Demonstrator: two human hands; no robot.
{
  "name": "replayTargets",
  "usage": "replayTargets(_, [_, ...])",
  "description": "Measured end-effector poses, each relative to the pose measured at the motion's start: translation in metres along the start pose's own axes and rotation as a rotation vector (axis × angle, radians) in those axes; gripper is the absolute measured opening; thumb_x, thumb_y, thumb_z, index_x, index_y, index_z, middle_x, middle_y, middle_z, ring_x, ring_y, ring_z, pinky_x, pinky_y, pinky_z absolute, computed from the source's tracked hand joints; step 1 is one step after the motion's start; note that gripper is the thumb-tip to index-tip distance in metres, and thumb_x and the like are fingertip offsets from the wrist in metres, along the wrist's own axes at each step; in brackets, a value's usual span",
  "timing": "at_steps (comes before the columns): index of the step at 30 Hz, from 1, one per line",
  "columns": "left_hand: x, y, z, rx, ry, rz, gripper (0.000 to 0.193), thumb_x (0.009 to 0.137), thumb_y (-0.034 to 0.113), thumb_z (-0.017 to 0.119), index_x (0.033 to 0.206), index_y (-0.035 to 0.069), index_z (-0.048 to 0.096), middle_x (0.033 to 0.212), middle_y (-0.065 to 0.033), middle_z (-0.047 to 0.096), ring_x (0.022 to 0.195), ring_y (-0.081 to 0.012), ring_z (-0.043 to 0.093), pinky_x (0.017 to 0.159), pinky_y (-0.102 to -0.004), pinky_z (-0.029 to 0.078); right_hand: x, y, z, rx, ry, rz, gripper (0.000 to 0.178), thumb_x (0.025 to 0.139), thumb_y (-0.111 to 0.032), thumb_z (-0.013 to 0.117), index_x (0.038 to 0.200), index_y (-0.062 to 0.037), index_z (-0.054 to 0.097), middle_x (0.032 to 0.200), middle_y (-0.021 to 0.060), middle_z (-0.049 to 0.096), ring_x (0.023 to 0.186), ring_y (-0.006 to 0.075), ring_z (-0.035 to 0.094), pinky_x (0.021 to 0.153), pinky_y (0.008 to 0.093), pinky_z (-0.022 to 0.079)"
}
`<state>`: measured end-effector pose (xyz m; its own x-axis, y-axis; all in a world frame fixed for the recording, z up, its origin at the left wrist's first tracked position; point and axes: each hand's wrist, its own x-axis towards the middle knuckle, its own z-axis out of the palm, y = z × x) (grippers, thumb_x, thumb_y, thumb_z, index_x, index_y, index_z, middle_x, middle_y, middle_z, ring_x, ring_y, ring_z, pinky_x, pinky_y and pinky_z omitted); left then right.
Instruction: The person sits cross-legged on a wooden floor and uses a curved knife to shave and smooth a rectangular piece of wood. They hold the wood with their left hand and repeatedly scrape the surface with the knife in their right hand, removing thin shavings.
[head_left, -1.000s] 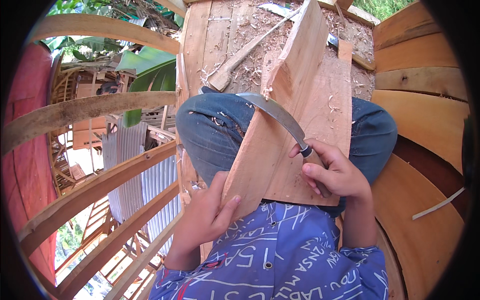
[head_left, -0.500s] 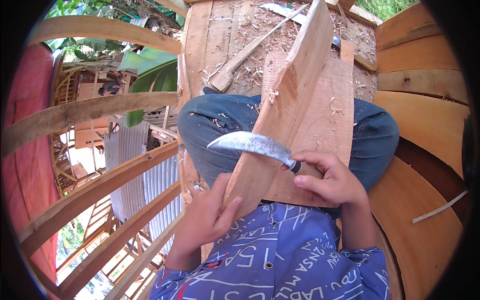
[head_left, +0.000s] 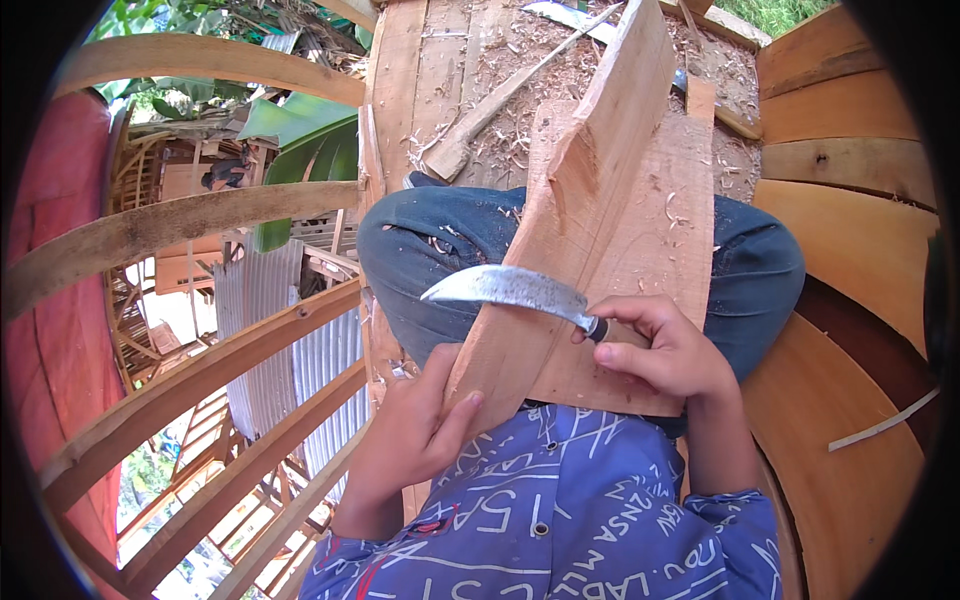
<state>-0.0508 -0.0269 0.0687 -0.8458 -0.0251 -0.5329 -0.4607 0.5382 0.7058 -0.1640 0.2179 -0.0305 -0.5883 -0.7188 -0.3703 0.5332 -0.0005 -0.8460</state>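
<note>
A long wooden board (head_left: 540, 270) stands tilted on its edge across my lap. My left hand (head_left: 420, 425) grips its near end, thumb on the right face and fingers on the left. My right hand (head_left: 665, 345) is closed round the dark handle of a curved knife (head_left: 510, 290). The blade points left and lies over the board's upper edge, near my left hand; whether it touches the wood I cannot tell. Under the tilted board, a wider flat board (head_left: 665, 200) rests across my legs. A splintered, chipped patch shows midway along the tilted board's edge.
Shavings cover the plank floor (head_left: 440, 70) ahead. A wooden stick with a broad end (head_left: 445, 155) lies there, and a metal blade (head_left: 565, 18) lies farther off. Slatted rails (head_left: 200, 215) stand at my left, with corrugated sheets beyond. A plank wall (head_left: 850, 250) curves along my right.
The view has shifted very slightly. The knife, the boards and both hands keep almost the same places relative to each other.
</note>
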Motion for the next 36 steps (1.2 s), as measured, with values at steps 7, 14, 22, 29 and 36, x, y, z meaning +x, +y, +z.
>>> replayTargets(7, [-0.004, 0.009, -0.002, 0.054, 0.017, -0.066, 0.036, 0.085, 0.008, 0.061, 0.118, -0.002, 0.053, 0.075, -0.0221, 0.063, 0.067, -0.0371, 0.067, 0.06, -0.0348, 0.048, -0.004, -0.006, 0.005, 0.028, 0.0, 0.0, 0.024, 0.09, -0.01, 0.065, 0.11, 0.0032, 0.064, 0.074, 0.0036, 0.063, 0.064, 0.0068, 0.058, 0.057, 0.0216, 0.045])
replayTargets(14, [-0.005, 0.013, -0.005, 0.099, 0.031, -0.054, 0.036, 0.083, 0.007, 0.062, 0.117, 0.0, 0.054, 0.074, -0.0221, 0.063, 0.068, -0.0379, 0.067, 0.06, -0.0369, 0.049, -0.007, -0.017, -0.006, 0.223, 0.028, 0.136, 0.024, 0.091, -0.011, 0.064, 0.11, 0.0039, 0.063, 0.071, 0.0012, 0.06, 0.057, 0.0022, 0.052, 0.048, 0.0191, 0.04])
replayTargets(22, [-0.008, 0.007, -0.003, 0.142, 0.054, -0.018, 0.036, 0.083, 0.007, 0.061, 0.119, 0.001, 0.054, 0.074, -0.0223, 0.064, 0.068, -0.037, 0.068, 0.06, -0.0361, 0.05, -0.007, -0.016, 0.0, 0.149, 0.05, 0.049, 0.024, 0.092, -0.013, 0.064, 0.11, 0.0029, 0.063, 0.066, -0.001, 0.057, 0.053, 0.0022, 0.05, 0.046, 0.0189, 0.038])
replayTargets(29, [-0.01, 0.004, -0.003, 0.149, 0.064, 0.048, 0.035, 0.086, 0.009, 0.06, 0.119, 0.003, 0.049, 0.064, -0.0222, 0.061, 0.062, -0.0416, 0.064, 0.053, -0.0463, 0.049, -0.007, -0.023, 0.003, 0.204, 0.153, 0.123, 0.023, 0.094, -0.014, 0.061, 0.11, 0.0024, 0.063, 0.062, -0.0027, 0.053, 0.047, 0.0022, 0.046, 0.043, 0.019, 0.035])
replayTargets(36, [-0.01, -0.001, -0.001, 0.133, 0.075, 0.041, 0.036, 0.085, 0.01, 0.061, 0.119, 0.003, 0.051, 0.068, -0.0221, 0.062, 0.065, -0.0409, 0.065, 0.057, -0.0439, 0.049, -0.005, -0.014, 0.002, 0.098, 0.228, 0.029, 0.022, 0.096, -0.018, 0.058, 0.107, 0.0012, 0.063, 0.059, -0.0036, 0.049, 0.043, 0.0021, 0.04, 0.04, 0.0191, 0.031])
